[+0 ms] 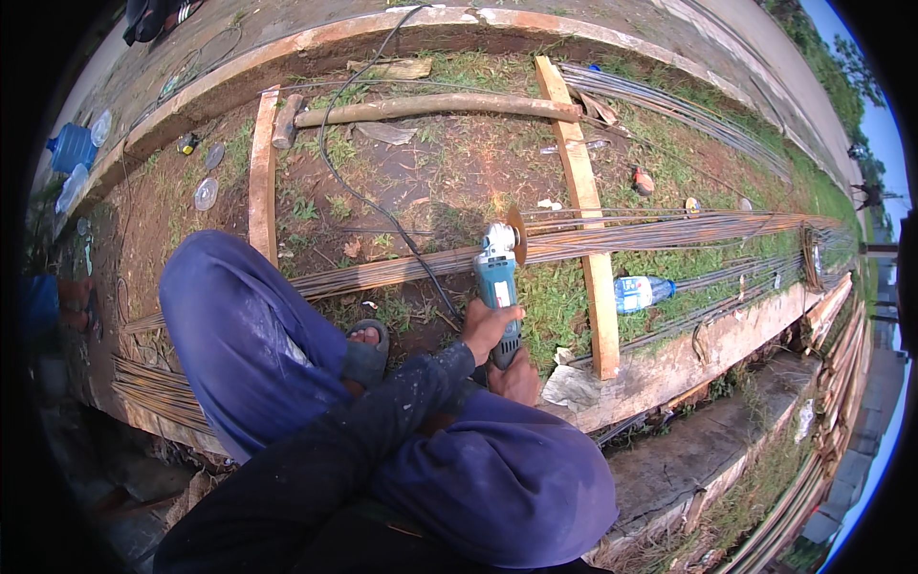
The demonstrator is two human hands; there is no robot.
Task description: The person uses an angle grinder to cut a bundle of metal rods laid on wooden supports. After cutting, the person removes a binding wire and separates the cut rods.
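Observation:
A teal angle grinder (499, 287) with a silver head is held in front of my knees. My left hand (486, 330) wraps round its body, and my right hand (518, 379) grips the rear end below. The brown cutting disc (517, 237) stands on edge at a bundle of long, rusty steel rods (660, 232). Faint orange specks show just beyond the disc. The rods run from left to right across a wooden beam (601, 306). Exactly where the disc touches the rods, I cannot tell. A black power cord (387, 212) lies over the ground and the bundle.
A sledgehammer (430, 107) with a wooden handle lies between two wooden beams. A blue-labelled plastic bottle (643, 293) rests right of the near beam. More rods (688, 120) lie at the far right. A blue water jug (73, 147) is at far left. My sandalled foot (365, 352) is near the bundle.

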